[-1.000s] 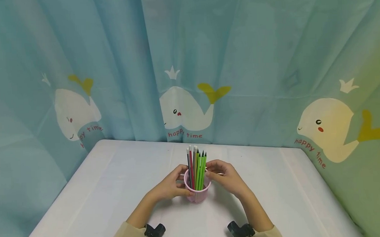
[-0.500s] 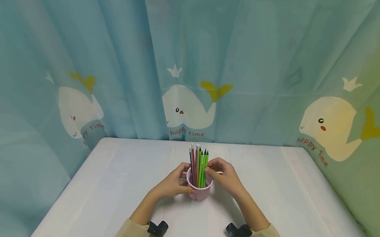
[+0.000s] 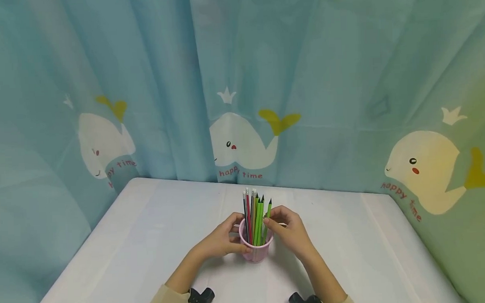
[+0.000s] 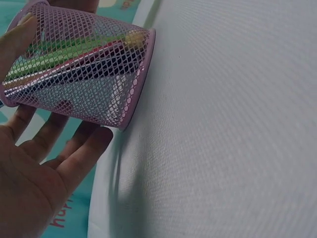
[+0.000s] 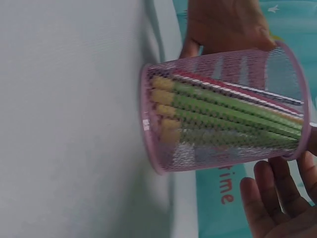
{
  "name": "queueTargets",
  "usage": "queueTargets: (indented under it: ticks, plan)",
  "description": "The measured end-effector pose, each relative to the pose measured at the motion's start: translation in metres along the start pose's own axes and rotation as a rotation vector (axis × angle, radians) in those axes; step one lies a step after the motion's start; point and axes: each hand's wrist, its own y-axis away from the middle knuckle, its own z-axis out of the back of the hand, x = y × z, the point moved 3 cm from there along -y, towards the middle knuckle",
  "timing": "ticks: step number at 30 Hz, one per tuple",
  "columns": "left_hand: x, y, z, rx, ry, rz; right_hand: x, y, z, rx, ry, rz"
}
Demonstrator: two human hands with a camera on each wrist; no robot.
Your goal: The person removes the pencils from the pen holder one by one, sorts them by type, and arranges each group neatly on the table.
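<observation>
A pink mesh pencil cup (image 3: 256, 254) stands upright on the table, with several pencils in it. My left hand (image 3: 218, 239) holds the cup from the left, thumb in front and fingers behind; the left wrist view shows the fingers (image 4: 84, 153) curved along its side. On the other side, my right hand (image 3: 292, 232) pinches one green pencil (image 3: 270, 207) at the cup's rim, and that pencil leans right, apart from the other green pencils (image 3: 259, 226). A red pencil (image 3: 249, 220) and dark ones stand at the left. Through the mesh in the right wrist view, the green pencils' (image 5: 218, 106) lower ends show.
A white-covered table (image 3: 149, 244) lies beneath, its far edge meeting a blue-green curtain (image 3: 164, 83) printed with whales. A black wrist mount (image 3: 201, 298) sits at the left cuff, another black mount (image 3: 305, 301) at the right.
One green pencil has tilted to the right, away from the bunch, with my right fingers on it. The left hand keeps its hold on the cup. The head view has shifted slightly.
</observation>
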Motion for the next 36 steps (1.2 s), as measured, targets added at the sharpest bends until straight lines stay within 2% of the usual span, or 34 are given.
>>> queueTargets:
  ticks: [5,12,19,25,31,36]
  plan:
    - [0.0,0.0,0.0,-0.002,-0.002,-0.005,0.002,0.0,0.007,0.009,-0.057,0.021]
    - [-0.004,0.001,0.001,-0.015,-0.004,-0.001,0.015,0.002,0.019,0.039,-0.183,0.082]
    - [0.0,0.0,-0.001,-0.006,0.0,0.011,0.026,0.006,0.04,0.041,-0.337,0.064]
    - [0.0,-0.001,0.0,-0.008,0.0,-0.002,0.032,0.006,0.054,0.017,-0.447,0.068]
    - [0.0,0.002,-0.002,-0.006,0.002,0.009,0.029,0.007,0.066,-0.042,-0.455,0.025]
    - [-0.002,0.001,-0.001,-0.006,-0.006,0.002,0.022,0.001,0.073,-0.071,-0.407,0.004]
